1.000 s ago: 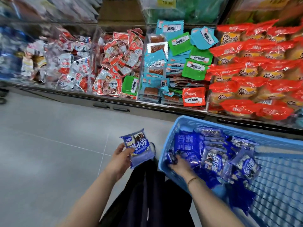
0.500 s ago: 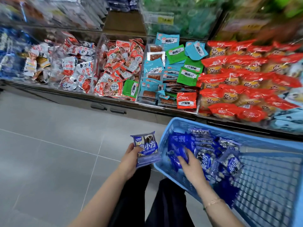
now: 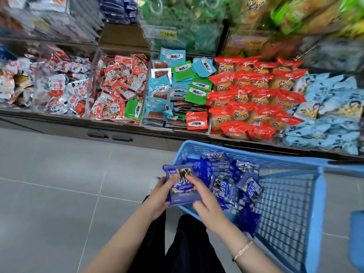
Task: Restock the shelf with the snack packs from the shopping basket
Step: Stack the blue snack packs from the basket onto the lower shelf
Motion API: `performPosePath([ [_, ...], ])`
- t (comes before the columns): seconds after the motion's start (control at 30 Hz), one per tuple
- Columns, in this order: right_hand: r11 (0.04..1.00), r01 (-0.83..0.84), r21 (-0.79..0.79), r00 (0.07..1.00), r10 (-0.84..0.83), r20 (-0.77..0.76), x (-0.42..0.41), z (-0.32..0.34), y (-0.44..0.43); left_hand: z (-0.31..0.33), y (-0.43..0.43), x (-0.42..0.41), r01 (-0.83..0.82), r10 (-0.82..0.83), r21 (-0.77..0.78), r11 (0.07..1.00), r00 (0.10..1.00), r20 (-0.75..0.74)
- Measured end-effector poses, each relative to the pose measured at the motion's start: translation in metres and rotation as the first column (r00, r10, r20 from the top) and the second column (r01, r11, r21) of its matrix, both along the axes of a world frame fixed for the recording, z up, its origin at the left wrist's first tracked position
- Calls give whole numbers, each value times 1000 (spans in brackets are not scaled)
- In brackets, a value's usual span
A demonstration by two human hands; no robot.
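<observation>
Step in hand: gathering stock from the basket ahead of shelving. The left hand (image 3: 159, 196) grips the held packs (image 3: 180, 191), a small stack of dark blue snack packs, from their left side, fingers curled behind and the thumb on the front, with the stack upright and its printed face toward the camera. The right hand (image 3: 206, 205) is closed on the same stack from the right. Its fingertips lie across the face and its thumb sits at the lower right corner, which looks like a pinch that settles or squares the stack. The stack sits over the near left corner of the blue basket (image 3: 275, 161), just above the rim. The loose packs (image 3: 224, 189) still in the basket are heaped at its left end, and the right end shows bare mesh. Both forearms reach forward from the near edge, bare, with a bracelet (image 3: 242, 251) on the right wrist. The shelf (image 3: 118, 125) stands beyond the basket across grey floor, well apart from both hands. No pack of this kind is seen in its lower bins. An upper bin to the far left holds dark blue packs (image 3: 118, 10), too blurred to match. Judgement: the task is at an early to middle stage. The next move calls for one hand to take the stack alone, lift it clear of the basket and carry it far and upward to the correct bin, or for another pick first.
</observation>
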State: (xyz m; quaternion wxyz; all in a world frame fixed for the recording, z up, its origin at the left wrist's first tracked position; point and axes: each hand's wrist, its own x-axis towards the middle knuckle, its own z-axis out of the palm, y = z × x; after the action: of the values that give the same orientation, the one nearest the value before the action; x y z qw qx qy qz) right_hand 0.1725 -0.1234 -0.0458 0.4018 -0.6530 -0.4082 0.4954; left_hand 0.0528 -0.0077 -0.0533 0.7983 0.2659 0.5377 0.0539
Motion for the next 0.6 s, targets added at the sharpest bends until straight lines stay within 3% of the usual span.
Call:
performPosePath([
  [0.07,984,180,-17,962,-179,-207,3,-5,0,-3,-1,-2,12,-11,24,1000,998,-59],
  [0.17,817,548,-181,784,-577,-230,14,-33,-1,-12,-3,-7,59,-47,68,996,985,-167],
  [0.23,547,741,-390,522,-834,-177,26,-66,-7,-19,-1,-13,46,-30,75,996,977,-211],
  [0.3,247,758,-604,269,-962,-55,41,-103,-26,-25,3,-20,10,11,86,996,971,-239],
  [0.33,144,719,-680,240,-970,48,48,-122,-38,-28,5,-24,-8,31,92,996,968,-247],
  [0.43,-74,671,-738,318,-870,376,62,-166,-66,-34,11,-34,-37,67,118,992,964,-259],
  [0.47,-88,674,-734,338,-847,411,65,-175,-69,-36,12,-37,-41,72,124,991,962,-263],
  [0.6,18,627,-778,467,-809,358,79,-190,-53,-43,19,-46,-80,106,107,991,957,-268],
])
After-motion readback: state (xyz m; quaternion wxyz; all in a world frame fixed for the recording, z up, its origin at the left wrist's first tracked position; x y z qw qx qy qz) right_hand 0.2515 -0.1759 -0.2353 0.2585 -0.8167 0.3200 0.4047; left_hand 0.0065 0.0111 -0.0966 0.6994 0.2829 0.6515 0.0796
